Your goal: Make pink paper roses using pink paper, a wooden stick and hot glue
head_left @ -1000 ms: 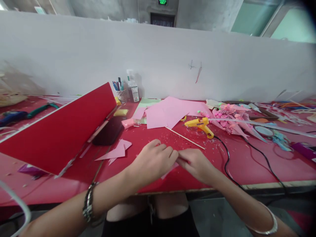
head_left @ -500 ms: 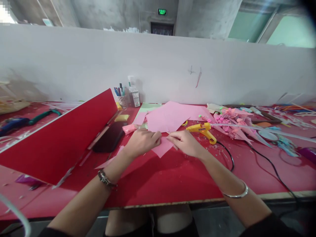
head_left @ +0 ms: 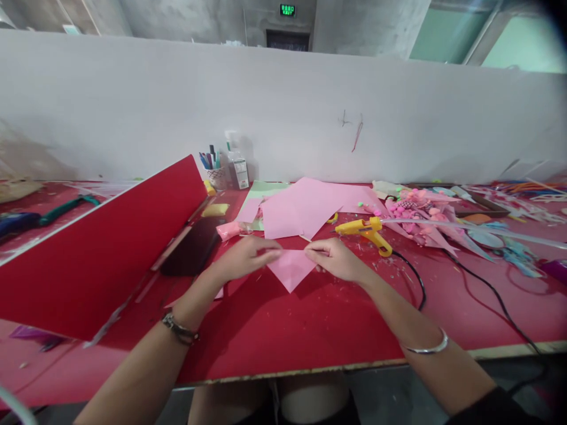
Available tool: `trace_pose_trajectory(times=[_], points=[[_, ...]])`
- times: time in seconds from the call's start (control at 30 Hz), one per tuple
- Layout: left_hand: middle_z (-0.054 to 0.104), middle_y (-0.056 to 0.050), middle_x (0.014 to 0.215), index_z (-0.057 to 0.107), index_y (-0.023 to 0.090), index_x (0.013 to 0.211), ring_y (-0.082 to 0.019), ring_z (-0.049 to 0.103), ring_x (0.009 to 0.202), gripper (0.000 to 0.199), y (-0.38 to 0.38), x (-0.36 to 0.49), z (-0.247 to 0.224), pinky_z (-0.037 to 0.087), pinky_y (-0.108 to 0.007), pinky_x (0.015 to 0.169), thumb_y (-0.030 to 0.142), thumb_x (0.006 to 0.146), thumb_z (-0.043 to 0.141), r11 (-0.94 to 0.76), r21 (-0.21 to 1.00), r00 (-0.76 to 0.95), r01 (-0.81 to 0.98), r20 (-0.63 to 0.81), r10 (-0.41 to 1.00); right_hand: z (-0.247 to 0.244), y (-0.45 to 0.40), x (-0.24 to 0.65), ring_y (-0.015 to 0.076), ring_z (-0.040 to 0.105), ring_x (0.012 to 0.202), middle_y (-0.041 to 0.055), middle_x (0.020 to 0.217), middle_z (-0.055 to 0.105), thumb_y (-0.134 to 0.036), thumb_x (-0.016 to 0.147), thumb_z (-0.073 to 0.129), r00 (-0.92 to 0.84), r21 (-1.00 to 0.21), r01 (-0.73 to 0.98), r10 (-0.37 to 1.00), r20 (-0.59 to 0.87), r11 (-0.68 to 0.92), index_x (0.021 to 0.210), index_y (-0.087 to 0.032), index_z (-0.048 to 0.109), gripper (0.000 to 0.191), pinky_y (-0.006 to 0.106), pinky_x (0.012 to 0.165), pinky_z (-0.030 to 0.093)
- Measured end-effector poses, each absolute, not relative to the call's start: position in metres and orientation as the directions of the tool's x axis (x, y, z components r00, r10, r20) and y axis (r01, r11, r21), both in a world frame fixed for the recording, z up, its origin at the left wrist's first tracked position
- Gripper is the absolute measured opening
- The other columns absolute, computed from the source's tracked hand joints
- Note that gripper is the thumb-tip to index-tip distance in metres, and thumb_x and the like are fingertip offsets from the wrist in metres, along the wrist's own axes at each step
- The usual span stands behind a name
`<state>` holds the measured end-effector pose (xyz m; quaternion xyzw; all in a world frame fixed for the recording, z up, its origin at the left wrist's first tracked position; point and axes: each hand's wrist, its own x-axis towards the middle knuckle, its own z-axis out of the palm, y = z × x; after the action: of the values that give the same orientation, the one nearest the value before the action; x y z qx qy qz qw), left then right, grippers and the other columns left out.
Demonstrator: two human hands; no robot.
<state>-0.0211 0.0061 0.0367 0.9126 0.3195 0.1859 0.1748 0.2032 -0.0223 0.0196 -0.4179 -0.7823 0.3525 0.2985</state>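
A pink paper piece (head_left: 291,270) lies in front of me, its point toward me and a faint crease down its middle. At its left corner is my left hand (head_left: 249,257), fingers stretched out and apart from the thumb. My right hand (head_left: 333,258) pinches the right side of the top edge, fingertips pressed together on a small pale stick (head_left: 305,238) whose end shows above them. Just behind both hands lie larger pink sheets (head_left: 301,208). To the right of them rests a yellow glue gun (head_left: 367,231) with a long clear glue stick in its back.
A red panel (head_left: 106,254) leans at the left beside a dark flat object (head_left: 190,247). A pen cup (head_left: 215,176) and a bottle (head_left: 239,171) stand by the white partition. Pink decorated cones (head_left: 419,215) and a black cord (head_left: 487,295) lie at the right.
My left hand's fingers have opened and drawn back to the left from the paper's top edge, so more of the paper shows. The view has tilted slightly downward.
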Motion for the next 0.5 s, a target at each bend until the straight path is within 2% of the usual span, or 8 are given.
trace_pose_trajectory(times=[0.07,0.13,0.23,0.3,0.37,0.5], points=[[0.056,0.0,0.053,0.056,0.014,0.062,-0.009,0.048,0.049,0.039,0.001,-0.014,0.033,0.031,-0.018,0.047,0.037,0.085,0.035,-0.739,0.413,0.768,0.533,0.129,0.627,0.016,-0.023,0.199,0.0104,0.052,0.065,0.0016,0.072,0.058,-0.024,0.082,0.039,-0.474,-0.733,0.482,0.847,0.242,0.48,0.08,-0.014,0.057,0.021,0.021,0.06,0.039],[0.054,0.001,0.047,0.054,0.014,0.058,-0.009,0.046,0.044,0.04,-0.003,-0.009,0.03,0.028,-0.018,0.046,0.035,0.086,0.035,-0.721,0.413,0.762,0.557,0.093,0.641,0.015,-0.024,0.195,0.012,0.052,0.073,0.0039,0.081,0.059,-0.019,0.08,0.04,-0.495,-0.593,0.555,0.804,0.329,0.584,0.084,-0.014,0.059,0.019,0.023,0.067,0.038],[0.057,0.001,0.046,0.054,0.014,0.058,-0.008,0.049,0.043,0.039,-0.008,-0.004,0.025,0.03,-0.017,0.046,0.033,0.086,0.035,-0.686,0.465,0.751,0.56,0.065,0.658,0.014,-0.027,0.187,0.0138,0.05,0.074,0.0043,0.077,0.059,-0.017,0.077,0.044,-0.576,-0.314,0.645,0.714,0.398,0.696,0.08,-0.016,0.06,0.017,0.027,0.071,0.035],[0.058,0.0,0.046,0.054,0.014,0.058,-0.009,0.05,0.042,0.038,-0.011,-0.001,0.023,0.031,-0.017,0.045,0.032,0.086,0.035,-0.673,0.498,0.753,0.547,0.059,0.655,0.013,-0.029,0.182,0.0134,0.049,0.069,0.003,0.069,0.057,-0.016,0.075,0.044,-0.619,-0.198,0.664,0.678,0.395,0.721,0.072,-0.016,0.059,0.015,0.027,0.069,0.033],[0.058,0.0,0.046,0.054,0.013,0.059,-0.008,0.051,0.042,0.037,-0.013,0.002,0.022,0.033,-0.016,0.045,0.03,0.086,0.035,-0.662,0.539,0.761,0.521,0.058,0.646,0.011,-0.031,0.179,0.0117,0.046,0.06,0.001,0.061,0.055,-0.015,0.073,0.044,-0.614,-0.172,0.685,0.688,0.387,0.708,0.066,-0.017,0.056,0.014,0.025,0.064,0.031],[0.057,0.001,0.043,0.051,0.013,0.057,-0.007,0.05,0.038,0.038,-0.013,0.003,0.022,0.036,-0.015,0.045,0.03,0.086,0.035,-0.605,0.635,0.766,0.48,0.033,0.642,0.009,-0.031,0.181,0.0095,0.041,0.052,-0.0017,0.055,0.053,-0.016,0.07,0.045,-0.542,-0.232,0.736,0.759,0.362,0.636,0.062,-0.018,0.054,0.012,0.022,0.054,0.026]])
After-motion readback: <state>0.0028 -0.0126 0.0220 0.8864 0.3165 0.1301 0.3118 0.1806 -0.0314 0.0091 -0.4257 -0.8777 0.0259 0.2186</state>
